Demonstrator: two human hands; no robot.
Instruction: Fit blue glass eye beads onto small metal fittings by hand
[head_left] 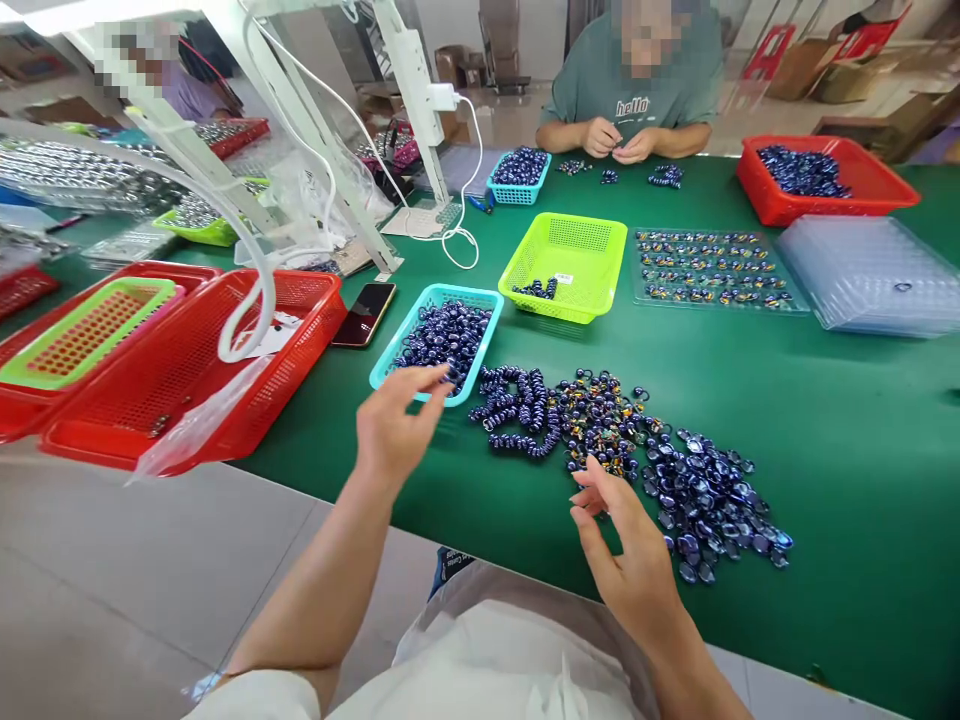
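Blue basket (486, 346): heaped with dark pieces (450, 330); long axis runs away from me, leaning right.
Left hand (394, 425): above the basket's near end, thumb and forefinger tips close; I can't tell whether they pinch anything.
Right hand (626, 540): thumb and fingers apart, by the mixed pile (600, 415).
Lime basket (586, 283): a few dark pieces, near-left corner.

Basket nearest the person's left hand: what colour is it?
The basket is light blue, showing best in the head view.
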